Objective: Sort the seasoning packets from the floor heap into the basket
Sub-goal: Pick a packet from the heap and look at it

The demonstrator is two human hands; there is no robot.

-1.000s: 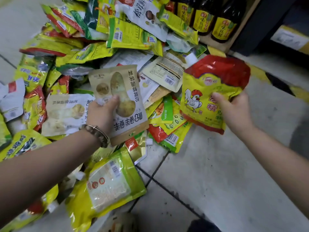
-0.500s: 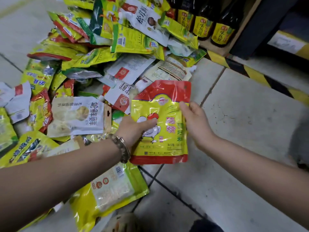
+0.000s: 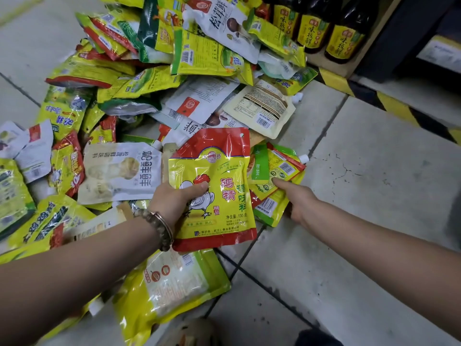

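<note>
Middle of the frame: a yellow and red chicken powder packet (image 3: 224,196) with a rooster on it, held upright above the floor by the left hand (image 3: 174,203). Thumb (image 3: 199,187) pressed flat on the front, other fingers hidden behind, so a pinch near the left edge. Bead bracelet (image 3: 159,228) round that wrist.

Just to the right, the right hand (image 3: 299,201), pointer finger (image 3: 279,183) straight and touching small yellow and green packets (image 3: 277,171) at the edge of the pile. Other fingers tucked under and partly hidden by those packets; cannot tell if pinching one or not.

Heap of seasoning packets (image 3: 149,78) spread over the grey floor tiles (image 3: 374,183), filling the upper left and middle of the frame. Mostly yellow, green and red, a few white. White mushroom packet (image 3: 119,171) lying flat just left of the held one. Big yellow and green packet (image 3: 169,288) flat on the floor below it, near the bottom edge.

Upper right: dark sauce bottles (image 3: 311,28) with yellow labels, standing on a low shelf (image 3: 349,68). Yellow and black striped tape (image 3: 389,103) on the floor beside it.
</note>
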